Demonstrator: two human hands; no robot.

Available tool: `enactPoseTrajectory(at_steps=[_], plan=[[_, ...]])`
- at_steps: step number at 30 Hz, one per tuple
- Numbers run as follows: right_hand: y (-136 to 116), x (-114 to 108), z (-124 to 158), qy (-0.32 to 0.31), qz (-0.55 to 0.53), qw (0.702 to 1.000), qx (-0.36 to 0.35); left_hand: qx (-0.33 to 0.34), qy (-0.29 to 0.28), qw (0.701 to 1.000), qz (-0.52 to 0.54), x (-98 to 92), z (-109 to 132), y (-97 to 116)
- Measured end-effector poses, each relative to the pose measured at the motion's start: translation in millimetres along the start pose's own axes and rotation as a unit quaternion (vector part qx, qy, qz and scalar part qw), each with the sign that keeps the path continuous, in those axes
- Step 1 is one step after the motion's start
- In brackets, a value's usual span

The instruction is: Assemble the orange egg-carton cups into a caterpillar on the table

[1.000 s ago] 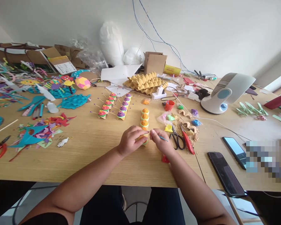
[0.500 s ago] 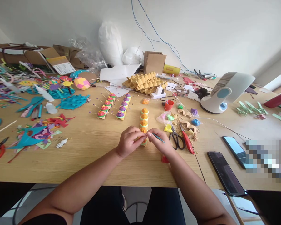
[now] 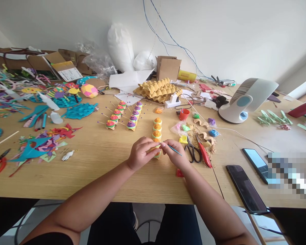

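Observation:
My left hand [image 3: 144,153] is closed in a pinch, its fingertips over the near end of an egg-carton strip [image 3: 157,127] topped with orange clay mounds and pale trim. Whatever lies between those fingertips is too small to make out. Between the fingers of my right hand [image 3: 173,152] sits a slim blue stick-like tool [image 3: 174,150], slanting down to the right. Its tip end is close to the left fingertips. My hands hide part of the strip's near end. Farther off stand a red-and-green decorated strip [image 3: 116,114] and a purple-topped strip [image 3: 134,116], with pins sticking out of both.
Black-handled scissors [image 3: 193,150] and a red cutter [image 3: 204,153] lie right of my hands, near yellow clay [image 3: 183,139] and a red cup [image 3: 184,114]. Phones [image 3: 245,188] and a fan [image 3: 244,102] are farther right. Paper scraps [image 3: 44,144] cover the left.
My right hand and the blue tool have shifted slightly right and down. The left thumb and index fingertips look a little farther apart. The strips stay where they were.

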State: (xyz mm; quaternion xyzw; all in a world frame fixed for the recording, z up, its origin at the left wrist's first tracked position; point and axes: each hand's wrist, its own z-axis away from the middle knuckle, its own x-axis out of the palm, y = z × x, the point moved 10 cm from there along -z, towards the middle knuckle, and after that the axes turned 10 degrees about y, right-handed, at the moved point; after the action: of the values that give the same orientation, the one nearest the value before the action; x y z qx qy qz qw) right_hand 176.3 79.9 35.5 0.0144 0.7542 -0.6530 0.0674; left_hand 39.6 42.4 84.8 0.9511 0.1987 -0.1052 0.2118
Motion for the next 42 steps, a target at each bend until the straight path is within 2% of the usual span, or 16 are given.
enactPoseTrajectory(at_steps=[8, 12, 19, 23, 26, 30, 35, 42], plan=[[-10.3, 3.2, 1.7, -0.014, 0.038, 0.997, -0.060, 0.007, -0.008, 1.000, 0.009, 1.9, -0.9, 4.2], [-10.5, 3.6, 1.2, -0.021, 0.028, 0.998, -0.054, 0.014, -0.002, 1.000, 0.015, -0.4, 0.0, 5.2], [0.7, 1.2, -0.4, -0.005, -0.025, 1.000, 0.014, 0.009, 0.007, 1.000, 0.014, -3.6, -0.7, 3.4], [17.4, -7.4, -5.0, 0.043, -0.155, 0.982, 0.099, -0.019, 0.020, 0.999, 0.017, -6.6, -1.1, -2.7], [29.4, 0.4, -4.6, 0.017, -0.260, 0.949, 0.178, -0.022, 0.019, 0.999, 0.013, -6.2, -0.4, -4.5], [32.5, 14.9, 2.7, -0.039, -0.291, 0.929, 0.227, -0.014, 0.022, 1.000, 0.007, -7.1, -0.9, -3.3], [27.6, 21.1, 9.0, -0.049, -0.263, 0.940, 0.209, -0.007, 0.011, 1.000, 0.006, -4.6, -2.4, -1.2], [24.8, 14.2, 4.3, -0.030, -0.207, 0.964, 0.163, -0.007, 0.001, 1.000, -0.002, -1.0, -1.0, -2.4]])
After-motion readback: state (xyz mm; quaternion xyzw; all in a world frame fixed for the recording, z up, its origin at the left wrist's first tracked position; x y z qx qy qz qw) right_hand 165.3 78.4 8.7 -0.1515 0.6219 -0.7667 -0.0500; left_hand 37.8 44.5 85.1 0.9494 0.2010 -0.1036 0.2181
